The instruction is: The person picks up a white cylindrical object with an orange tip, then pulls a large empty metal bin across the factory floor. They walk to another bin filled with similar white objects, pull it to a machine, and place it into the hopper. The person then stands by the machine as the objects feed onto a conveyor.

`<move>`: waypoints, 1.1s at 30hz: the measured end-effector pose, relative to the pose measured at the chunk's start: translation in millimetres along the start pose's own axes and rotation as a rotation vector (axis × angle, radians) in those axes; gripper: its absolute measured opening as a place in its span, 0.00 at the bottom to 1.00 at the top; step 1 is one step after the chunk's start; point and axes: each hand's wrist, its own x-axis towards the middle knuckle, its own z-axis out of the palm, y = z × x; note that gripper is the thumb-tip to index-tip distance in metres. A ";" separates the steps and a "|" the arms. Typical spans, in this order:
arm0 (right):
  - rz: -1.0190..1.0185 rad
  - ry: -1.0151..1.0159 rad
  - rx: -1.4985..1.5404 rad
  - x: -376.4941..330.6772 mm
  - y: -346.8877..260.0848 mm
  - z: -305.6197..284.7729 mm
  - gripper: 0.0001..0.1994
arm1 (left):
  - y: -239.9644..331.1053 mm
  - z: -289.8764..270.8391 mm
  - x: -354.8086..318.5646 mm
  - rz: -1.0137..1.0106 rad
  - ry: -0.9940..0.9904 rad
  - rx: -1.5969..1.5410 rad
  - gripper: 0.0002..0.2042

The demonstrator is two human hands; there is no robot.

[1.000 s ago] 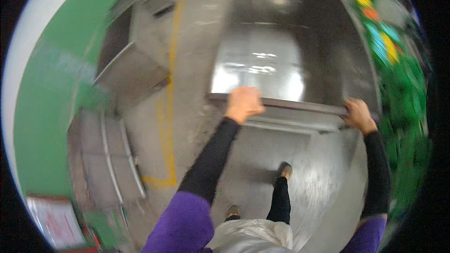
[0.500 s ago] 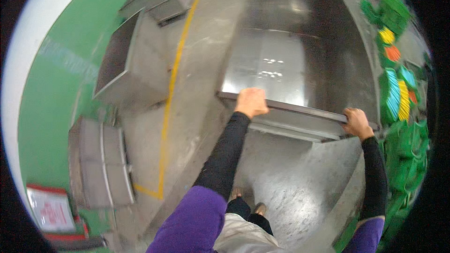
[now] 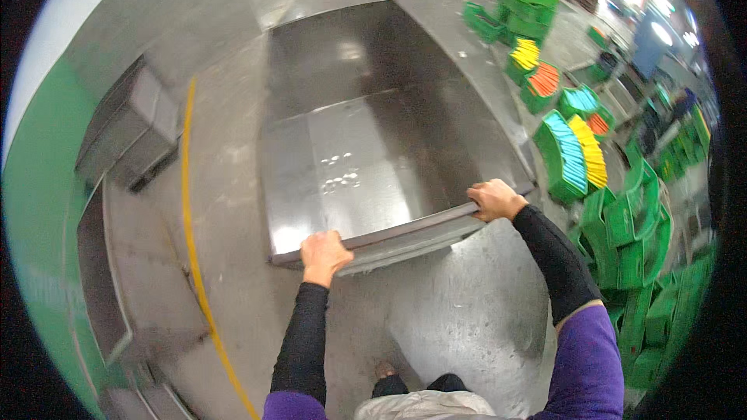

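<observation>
A large shiny metal cart (image 3: 366, 140) with a flat bed and low walls stands on the concrete floor in front of me. My left hand (image 3: 324, 253) grips the near rim bar (image 3: 405, 229) at its left part. My right hand (image 3: 495, 199) grips the same bar at its right end. Both arms wear black sleeves under purple ones. The cart's bed holds nothing that I can see.
Grey metal bins (image 3: 128, 132) stand along the left by a green wall, beside a yellow floor line (image 3: 191, 249). Green plastic crates (image 3: 622, 218), some holding blue, yellow and orange pieces (image 3: 580, 152), crowd the right side. My feet (image 3: 385, 373) show below.
The view has swung right and the cart has moved along the floor; the crates on the right are now much more in view. Both hands keep their hold on the rim bar.
</observation>
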 end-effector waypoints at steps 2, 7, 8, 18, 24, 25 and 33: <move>-0.004 -0.027 -0.003 48.8 14.8 7.8 0.19 | -19.0 4.4 51.5 -0.024 0.164 -0.035 0.16; -0.040 0.021 -0.065 146.0 68.3 29.0 0.18 | -36.0 21.3 149.8 -0.073 0.162 -0.047 0.21; -0.064 0.104 -0.073 163.4 82.9 31.9 0.19 | -34.0 21.4 167.9 -0.088 0.229 -0.064 0.23; -0.071 -0.010 -0.026 467.4 328.4 7.8 0.19 | -5.8 -72.4 533.5 -0.167 0.127 -0.053 0.21; -0.082 -0.017 -0.013 654.1 458.0 -54.4 0.20 | -9.3 -152.0 733.1 -0.183 0.126 -0.052 0.25; -0.061 0.021 -0.084 684.1 478.3 -68.5 0.20 | -8.5 -169.3 761.7 -0.197 0.136 -0.061 0.23; -0.052 -0.006 -0.140 931.9 631.5 -174.3 0.25 | 3.2 -312.4 989.1 -0.207 0.098 -0.133 0.17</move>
